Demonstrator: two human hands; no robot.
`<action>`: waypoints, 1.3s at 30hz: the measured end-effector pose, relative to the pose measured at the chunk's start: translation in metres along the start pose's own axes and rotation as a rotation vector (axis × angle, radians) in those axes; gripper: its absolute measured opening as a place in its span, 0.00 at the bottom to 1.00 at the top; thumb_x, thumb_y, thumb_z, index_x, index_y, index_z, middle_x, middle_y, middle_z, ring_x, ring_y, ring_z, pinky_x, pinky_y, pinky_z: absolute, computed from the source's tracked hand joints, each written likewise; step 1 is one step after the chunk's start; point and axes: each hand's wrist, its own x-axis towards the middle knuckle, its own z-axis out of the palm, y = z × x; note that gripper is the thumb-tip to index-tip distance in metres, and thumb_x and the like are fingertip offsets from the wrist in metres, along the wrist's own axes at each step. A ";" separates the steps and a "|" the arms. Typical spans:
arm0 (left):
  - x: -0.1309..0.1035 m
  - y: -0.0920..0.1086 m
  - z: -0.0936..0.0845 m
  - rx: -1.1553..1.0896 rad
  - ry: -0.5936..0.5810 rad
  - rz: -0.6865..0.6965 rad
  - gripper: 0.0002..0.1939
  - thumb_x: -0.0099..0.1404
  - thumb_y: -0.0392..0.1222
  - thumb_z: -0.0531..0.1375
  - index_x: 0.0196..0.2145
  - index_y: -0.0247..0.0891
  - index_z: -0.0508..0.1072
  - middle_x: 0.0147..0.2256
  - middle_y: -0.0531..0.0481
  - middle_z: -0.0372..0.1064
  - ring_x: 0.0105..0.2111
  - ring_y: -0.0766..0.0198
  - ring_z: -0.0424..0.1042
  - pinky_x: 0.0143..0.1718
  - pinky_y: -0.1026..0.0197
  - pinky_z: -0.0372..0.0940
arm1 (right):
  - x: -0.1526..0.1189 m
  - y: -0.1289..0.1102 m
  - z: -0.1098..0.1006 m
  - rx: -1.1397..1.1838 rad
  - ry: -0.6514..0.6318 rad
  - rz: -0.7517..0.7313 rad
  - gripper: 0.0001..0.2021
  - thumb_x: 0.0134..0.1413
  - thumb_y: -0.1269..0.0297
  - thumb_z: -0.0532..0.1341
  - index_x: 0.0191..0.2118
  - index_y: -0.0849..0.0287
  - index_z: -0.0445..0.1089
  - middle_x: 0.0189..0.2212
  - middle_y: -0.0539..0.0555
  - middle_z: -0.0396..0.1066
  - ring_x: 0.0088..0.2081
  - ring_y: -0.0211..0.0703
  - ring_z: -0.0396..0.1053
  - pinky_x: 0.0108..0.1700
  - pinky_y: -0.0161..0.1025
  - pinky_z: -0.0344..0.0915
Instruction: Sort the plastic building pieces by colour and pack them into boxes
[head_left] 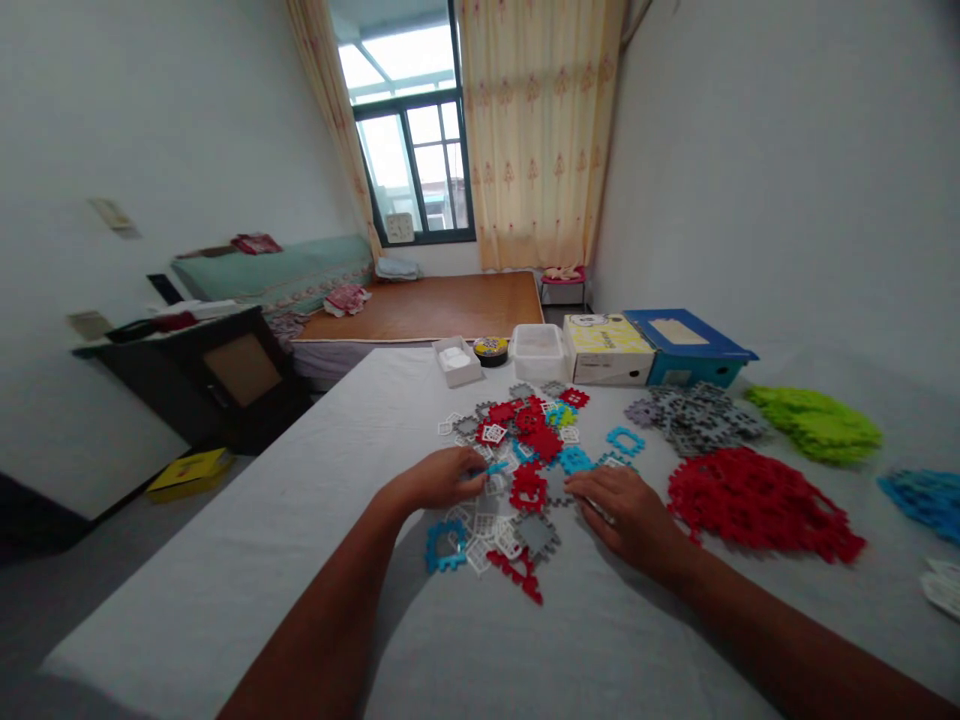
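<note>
My left hand is at the left side of a loose pile of plastic interlocking pieces, its thumb and fingers pinching a blue interlocking piece seen almost edge-on. On the pile's right side, my right hand has its fingers curled down beside a grey piece; what lies under them is hidden. Between the hands is a red square piece with an open middle. Closer to me lie a blue frame piece, a grey square piece, white lattice pieces and a red triangular piece.
Sorted heaps stand at the right: red, grey, lime green and blue. Along the table's far edge are a white box, round tin, clear tub, yellow box and blue box.
</note>
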 end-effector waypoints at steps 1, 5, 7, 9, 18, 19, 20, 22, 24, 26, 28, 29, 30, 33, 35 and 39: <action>0.002 0.002 -0.001 0.024 0.022 -0.047 0.10 0.67 0.42 0.52 0.35 0.38 0.72 0.34 0.47 0.72 0.33 0.61 0.69 0.36 0.61 0.63 | 0.000 -0.001 0.000 0.002 0.001 -0.001 0.11 0.61 0.72 0.55 0.47 0.55 0.69 0.45 0.56 0.76 0.44 0.46 0.72 0.46 0.45 0.63; 0.007 0.008 -0.004 0.040 0.206 -0.150 0.12 0.68 0.41 0.49 0.29 0.38 0.67 0.28 0.52 0.67 0.28 0.65 0.65 0.31 0.63 0.57 | 0.001 -0.003 0.001 0.003 0.022 -0.016 0.12 0.62 0.72 0.54 0.48 0.56 0.68 0.45 0.56 0.76 0.44 0.47 0.73 0.45 0.46 0.66; 0.009 0.013 -0.004 -0.029 0.287 -0.102 0.13 0.68 0.40 0.48 0.28 0.38 0.66 0.27 0.53 0.65 0.27 0.66 0.63 0.31 0.64 0.57 | 0.002 -0.004 0.002 0.014 0.048 0.004 0.14 0.63 0.72 0.53 0.51 0.56 0.67 0.47 0.57 0.75 0.46 0.46 0.73 0.46 0.45 0.67; 0.010 0.022 -0.001 -0.124 0.298 -0.003 0.13 0.69 0.40 0.48 0.28 0.37 0.66 0.27 0.53 0.64 0.27 0.67 0.63 0.31 0.65 0.57 | 0.003 -0.006 0.004 0.048 0.082 0.046 0.16 0.64 0.69 0.54 0.55 0.56 0.65 0.48 0.58 0.74 0.47 0.46 0.73 0.47 0.44 0.69; 0.019 0.064 0.038 -0.204 0.124 0.267 0.12 0.70 0.41 0.50 0.45 0.39 0.71 0.42 0.48 0.73 0.40 0.62 0.70 0.44 0.63 0.64 | 0.002 -0.011 0.009 0.151 0.042 0.071 0.13 0.65 0.64 0.54 0.52 0.55 0.68 0.43 0.56 0.77 0.42 0.44 0.75 0.44 0.41 0.72; 0.020 0.063 0.040 -0.192 0.136 0.263 0.13 0.71 0.42 0.49 0.46 0.40 0.71 0.43 0.47 0.73 0.42 0.61 0.71 0.45 0.62 0.65 | 0.001 -0.010 0.009 0.148 0.035 0.081 0.13 0.66 0.63 0.54 0.51 0.55 0.69 0.43 0.56 0.77 0.42 0.45 0.75 0.44 0.41 0.72; 0.021 0.060 0.041 -0.178 0.153 0.259 0.15 0.72 0.43 0.48 0.48 0.40 0.71 0.44 0.46 0.73 0.44 0.61 0.70 0.47 0.61 0.65 | 0.001 -0.009 0.008 0.144 0.035 0.106 0.13 0.66 0.63 0.54 0.51 0.55 0.69 0.43 0.56 0.77 0.42 0.45 0.75 0.44 0.41 0.72; 0.023 0.054 0.042 -0.133 0.199 0.261 0.16 0.73 0.44 0.47 0.50 0.40 0.70 0.48 0.45 0.72 0.48 0.60 0.69 0.51 0.58 0.64 | 0.000 -0.006 0.007 0.137 0.046 0.179 0.13 0.66 0.62 0.54 0.51 0.56 0.69 0.43 0.56 0.77 0.42 0.45 0.76 0.44 0.41 0.72; 0.025 0.048 0.043 -0.064 0.232 0.270 0.16 0.73 0.44 0.49 0.52 0.40 0.70 0.51 0.44 0.71 0.52 0.58 0.67 0.56 0.54 0.60 | 0.000 -0.003 0.006 0.137 0.051 0.252 0.14 0.66 0.61 0.53 0.51 0.56 0.69 0.43 0.57 0.77 0.40 0.45 0.76 0.43 0.41 0.72; 0.027 0.043 0.046 0.001 0.235 0.268 0.16 0.70 0.44 0.54 0.53 0.42 0.70 0.53 0.45 0.70 0.54 0.56 0.65 0.59 0.51 0.58 | 0.000 -0.002 0.006 0.141 0.041 0.301 0.14 0.66 0.60 0.52 0.51 0.56 0.70 0.43 0.57 0.77 0.39 0.44 0.76 0.43 0.40 0.72; 0.027 0.039 0.049 0.031 0.218 0.260 0.17 0.68 0.44 0.58 0.54 0.44 0.70 0.54 0.47 0.69 0.54 0.56 0.65 0.58 0.52 0.58 | 0.000 -0.002 0.005 0.143 0.021 0.327 0.15 0.66 0.59 0.52 0.50 0.56 0.70 0.41 0.56 0.77 0.38 0.45 0.76 0.42 0.40 0.72; 0.027 0.037 0.049 0.036 0.209 0.255 0.18 0.68 0.44 0.58 0.54 0.43 0.70 0.54 0.47 0.69 0.53 0.57 0.66 0.57 0.54 0.60 | 0.000 -0.002 0.005 0.143 0.009 0.338 0.15 0.66 0.58 0.52 0.50 0.56 0.70 0.41 0.56 0.78 0.37 0.45 0.76 0.41 0.40 0.72; 0.028 0.035 0.050 0.039 0.200 0.250 0.17 0.68 0.44 0.58 0.54 0.43 0.70 0.53 0.47 0.70 0.52 0.58 0.67 0.55 0.55 0.61 | 0.000 -0.002 0.004 0.144 -0.001 0.350 0.15 0.66 0.58 0.52 0.51 0.56 0.70 0.40 0.56 0.78 0.36 0.45 0.76 0.40 0.40 0.72; 0.028 0.027 0.049 0.054 0.189 0.199 0.16 0.68 0.43 0.58 0.53 0.42 0.71 0.48 0.46 0.72 0.48 0.58 0.70 0.50 0.58 0.64 | 0.000 -0.002 0.004 0.152 -0.015 0.378 0.15 0.66 0.58 0.51 0.51 0.55 0.70 0.38 0.55 0.78 0.33 0.44 0.76 0.37 0.39 0.71; 0.028 0.020 0.047 0.068 0.203 0.113 0.16 0.67 0.40 0.58 0.53 0.43 0.72 0.47 0.46 0.73 0.46 0.58 0.71 0.48 0.58 0.65 | -0.001 0.000 0.003 0.149 0.000 0.385 0.16 0.66 0.58 0.52 0.52 0.55 0.69 0.39 0.55 0.78 0.32 0.44 0.76 0.37 0.39 0.71; 0.025 0.008 0.043 0.076 0.252 -0.092 0.17 0.66 0.38 0.57 0.52 0.46 0.73 0.49 0.48 0.71 0.48 0.57 0.71 0.46 0.59 0.66 | -0.002 0.004 0.003 0.145 0.027 0.374 0.16 0.65 0.58 0.52 0.51 0.56 0.70 0.39 0.56 0.78 0.32 0.44 0.76 0.35 0.38 0.71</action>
